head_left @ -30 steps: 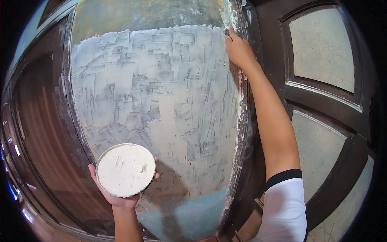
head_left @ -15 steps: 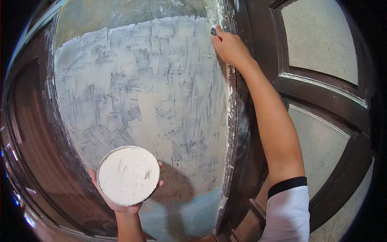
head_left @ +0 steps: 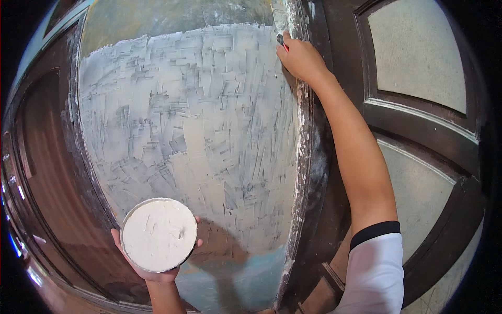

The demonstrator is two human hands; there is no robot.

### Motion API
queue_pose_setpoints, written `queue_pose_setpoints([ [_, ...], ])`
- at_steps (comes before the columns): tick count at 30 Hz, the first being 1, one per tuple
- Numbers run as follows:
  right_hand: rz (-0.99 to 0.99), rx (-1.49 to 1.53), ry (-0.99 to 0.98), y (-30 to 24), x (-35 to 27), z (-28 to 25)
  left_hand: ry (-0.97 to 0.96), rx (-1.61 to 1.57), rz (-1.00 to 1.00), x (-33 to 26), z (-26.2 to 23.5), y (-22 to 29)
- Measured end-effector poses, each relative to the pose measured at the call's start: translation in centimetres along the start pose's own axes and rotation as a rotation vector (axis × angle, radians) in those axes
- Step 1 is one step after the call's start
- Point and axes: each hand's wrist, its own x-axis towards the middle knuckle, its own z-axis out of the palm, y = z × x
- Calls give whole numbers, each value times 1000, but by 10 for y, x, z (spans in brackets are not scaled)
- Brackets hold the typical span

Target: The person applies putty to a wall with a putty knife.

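My left hand (head_left: 161, 276) cups a round tub of off-white filler paste (head_left: 159, 235) from below, its fingertips showing at the rim. The paste nearly fills the tub and bears a few tool marks. High up at the right edge of the wall panel, my right hand (head_left: 303, 60) is closed round a small putty knife (head_left: 280, 40) with some red on its handle. Its blade is mostly hidden by the fingers. Streaky white-grey filler (head_left: 183, 120) covers the middle of the panel, next to both hands.
A dark wooden trim (head_left: 300, 141), spotted with white, runs down the panel's right side. Beyond it stands a dark frame with pale panels (head_left: 418, 57). At the left is a brown wooden door (head_left: 49, 152). Bare blue-grey wall (head_left: 230, 285) shows below the filler.
The tub in my left hand has shifted slightly left and down. My right hand stays at the panel's upper right edge, and the view has shifted a little.
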Motion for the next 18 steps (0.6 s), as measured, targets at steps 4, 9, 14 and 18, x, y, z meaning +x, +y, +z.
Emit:
queue_pose_setpoints([
  [4, 27, 35, -51, -10, -31, 2, 22, 56, 30, -5, -5, 4],
  [9, 84, 134, -3, -24, -25, -21, -46, -207, -123, -10, -20, 16],
  [14, 15, 101, 72, 0, 6, -15, 28, 42, 39, -7, 0, 4],
  [18, -27, 80, -58, -16, -26, -8, -11, 55, 57, -10, -12, 13],
])
